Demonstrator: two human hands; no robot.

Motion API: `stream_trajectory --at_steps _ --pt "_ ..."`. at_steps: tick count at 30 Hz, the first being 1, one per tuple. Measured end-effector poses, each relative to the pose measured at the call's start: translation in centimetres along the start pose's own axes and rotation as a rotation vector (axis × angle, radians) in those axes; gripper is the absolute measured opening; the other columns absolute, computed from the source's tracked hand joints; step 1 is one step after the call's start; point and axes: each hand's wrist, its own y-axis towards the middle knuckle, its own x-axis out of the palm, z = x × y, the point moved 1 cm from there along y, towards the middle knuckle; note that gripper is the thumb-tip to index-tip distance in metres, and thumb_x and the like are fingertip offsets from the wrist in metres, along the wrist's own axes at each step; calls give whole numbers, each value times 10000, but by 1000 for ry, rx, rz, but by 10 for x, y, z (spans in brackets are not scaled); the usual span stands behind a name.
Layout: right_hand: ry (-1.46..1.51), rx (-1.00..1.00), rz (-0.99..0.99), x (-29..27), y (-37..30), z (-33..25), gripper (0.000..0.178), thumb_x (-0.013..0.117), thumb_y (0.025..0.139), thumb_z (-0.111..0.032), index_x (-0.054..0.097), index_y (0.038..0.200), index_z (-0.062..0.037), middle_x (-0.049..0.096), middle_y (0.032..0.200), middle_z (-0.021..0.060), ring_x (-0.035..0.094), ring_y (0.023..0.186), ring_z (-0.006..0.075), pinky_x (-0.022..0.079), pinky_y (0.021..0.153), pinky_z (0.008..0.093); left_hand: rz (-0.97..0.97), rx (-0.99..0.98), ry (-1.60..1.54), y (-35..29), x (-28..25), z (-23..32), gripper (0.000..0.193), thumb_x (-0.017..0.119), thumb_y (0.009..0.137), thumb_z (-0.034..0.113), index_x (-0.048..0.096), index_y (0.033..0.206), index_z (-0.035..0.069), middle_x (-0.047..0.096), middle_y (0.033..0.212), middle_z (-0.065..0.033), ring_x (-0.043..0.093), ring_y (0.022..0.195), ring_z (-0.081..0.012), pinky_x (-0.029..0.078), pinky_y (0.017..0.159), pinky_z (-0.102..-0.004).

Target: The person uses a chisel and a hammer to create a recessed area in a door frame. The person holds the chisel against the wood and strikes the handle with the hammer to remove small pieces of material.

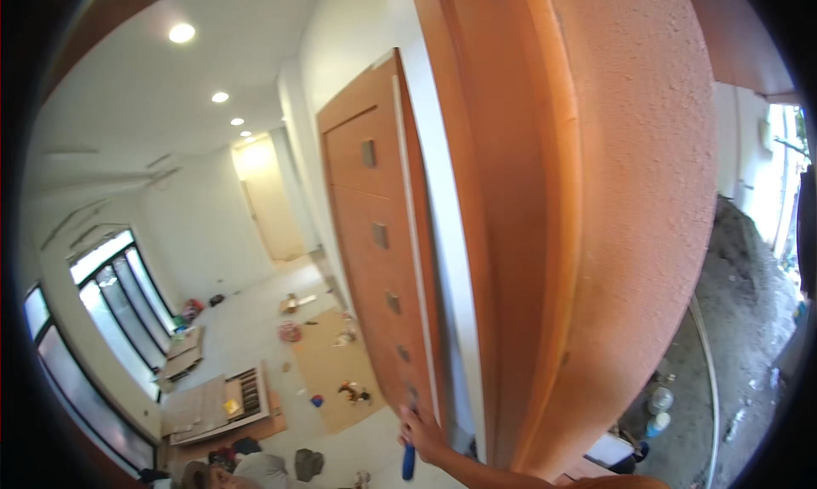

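Note:
My right hand [423, 435] reaches in from the lower right, fingers wrapped around a tool with a blue handle [408, 463]. The handle points down out of my fist, and the tool's working end cannot be made out against the door. Just beyond the fist stands an orange-brown wooden door [357, 208], swung inward, with a column of small grey square inlays. Close on the right rises the orange-brown door frame [511, 234], beside a rough-textured orange wall edge [634, 165]. My left hand is out of view.
Inside, a tan sheet [332, 378] with scattered small items lies on the pale floor. A slatted panel [247, 400] and flat cardboard [183, 353] lie near the windows. Outside on the right are a grey sand pile [749, 259], a pale pipe [708, 378] and bottles [659, 400].

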Motion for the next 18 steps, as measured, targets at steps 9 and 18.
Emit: stream_trajectory --at_steps 9,18 --pt "339 293 399 -42 -76 51 408 635 1002 -354 345 1266 -240 433 728 -19 469 556 122 466 499 313 7 116 -107 29 -27 154 525 600 1040 384 599 1339 -47 674 1206 -224 663 1024 -282 538 884 -378" --pt "-194 -58 276 -124 -57 27 130 555 1004 -246 524 993 -121 492 785 22 505 725 179 435 669 332 -130 320 -253 101 -37 184 535 605 1037 388 592 1348 -47 669 1218 -224 660 1032 -277 537 887 -376"
